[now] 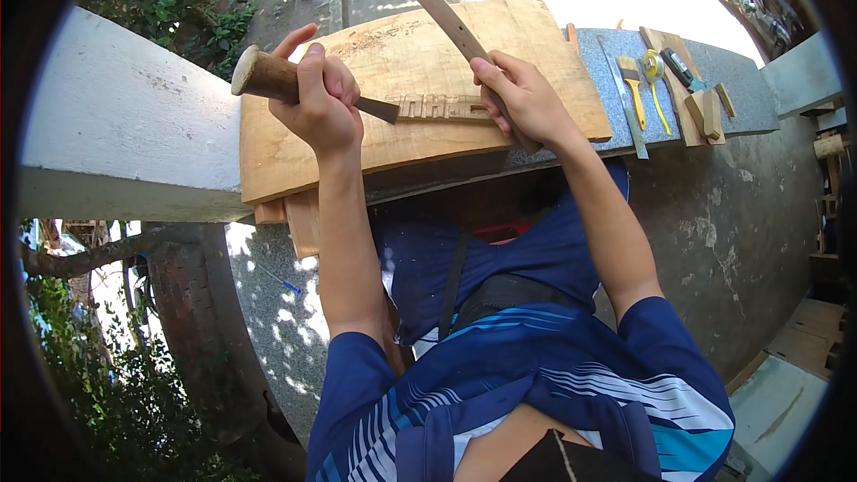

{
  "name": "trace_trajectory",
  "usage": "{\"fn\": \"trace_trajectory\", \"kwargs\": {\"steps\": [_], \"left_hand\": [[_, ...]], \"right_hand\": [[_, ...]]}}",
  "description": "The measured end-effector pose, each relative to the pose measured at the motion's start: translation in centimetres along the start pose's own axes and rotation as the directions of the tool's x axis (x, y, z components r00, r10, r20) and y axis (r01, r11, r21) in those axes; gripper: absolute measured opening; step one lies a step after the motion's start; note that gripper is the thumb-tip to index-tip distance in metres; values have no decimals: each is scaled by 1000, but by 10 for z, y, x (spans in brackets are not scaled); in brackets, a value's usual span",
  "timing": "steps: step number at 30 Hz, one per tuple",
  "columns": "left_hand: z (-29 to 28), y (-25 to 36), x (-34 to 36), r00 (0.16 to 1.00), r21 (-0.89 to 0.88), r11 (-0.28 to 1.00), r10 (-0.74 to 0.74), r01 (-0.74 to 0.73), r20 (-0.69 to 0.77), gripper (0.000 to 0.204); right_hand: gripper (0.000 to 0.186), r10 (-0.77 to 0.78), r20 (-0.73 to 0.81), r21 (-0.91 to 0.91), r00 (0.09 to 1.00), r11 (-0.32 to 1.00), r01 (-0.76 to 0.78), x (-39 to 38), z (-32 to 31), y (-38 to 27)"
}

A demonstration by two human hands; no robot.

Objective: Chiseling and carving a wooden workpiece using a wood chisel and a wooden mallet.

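My left hand point(320, 112) is closed round a chisel point(379, 110) with a thick round wooden handle, its butt end pointing left. One finger sticks out from the grip. The flat dark blade reaches right, its tip at the left end of a narrow wooden strip point(435, 108) with notches and raised shapes cut in a row. My right hand point(527, 100) grips the lower end of a long brown wooden bar point(427, 2), which slants up and to the left over a broad wooden board point(509, 31). The strip lies on this board, its right end partly hidden by my right hand.
Right of the board, a speckled stone slab point(745, 80) bears a metal ruler point(625, 98), a yellow-handled paintbrush point(632, 89), a tape measure point(653, 65), a dark-and-blue tool point(682, 70) and small wood blocks point(705, 113). A white beam point(134, 98) borders the left side.
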State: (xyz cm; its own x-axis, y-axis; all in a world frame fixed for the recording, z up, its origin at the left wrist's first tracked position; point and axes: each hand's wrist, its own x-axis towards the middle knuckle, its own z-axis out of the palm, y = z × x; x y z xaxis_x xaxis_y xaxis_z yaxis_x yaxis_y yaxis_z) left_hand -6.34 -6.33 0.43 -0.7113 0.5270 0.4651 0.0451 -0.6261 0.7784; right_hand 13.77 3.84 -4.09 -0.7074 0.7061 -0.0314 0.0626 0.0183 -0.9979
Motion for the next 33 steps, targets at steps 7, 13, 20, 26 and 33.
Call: {"fn": "trace_trajectory", "kwargs": {"steps": [7, 13, 20, 26, 33], "left_hand": [[-7, -1, -4, 995, -44, 997, -72, 70, -63, 21], [0, -2, -7, 997, -69, 995, -67, 66, -24, 19], [3, -2, 9, 994, -53, 994, -101, 99, -31, 20], [-4, -7, 5, 996, -41, 998, -58, 55, -74, 19], [-7, -3, -1, 994, -54, 998, -43, 38, -100, 16]], "right_hand": [[37, 27, 40, 61, 999, 998, -30, -8, 1, 3], [39, 13, 40, 51, 999, 999, -15, -13, -1, 5], [39, -2, 33, 17, 999, 1000, 2, -4, 2, 1], [45, 39, 25, 8, 999, 999, -40, 1, -4, 1], [45, 43, 41, 18, 998, 999, -44, -4, -2, 4]]}}
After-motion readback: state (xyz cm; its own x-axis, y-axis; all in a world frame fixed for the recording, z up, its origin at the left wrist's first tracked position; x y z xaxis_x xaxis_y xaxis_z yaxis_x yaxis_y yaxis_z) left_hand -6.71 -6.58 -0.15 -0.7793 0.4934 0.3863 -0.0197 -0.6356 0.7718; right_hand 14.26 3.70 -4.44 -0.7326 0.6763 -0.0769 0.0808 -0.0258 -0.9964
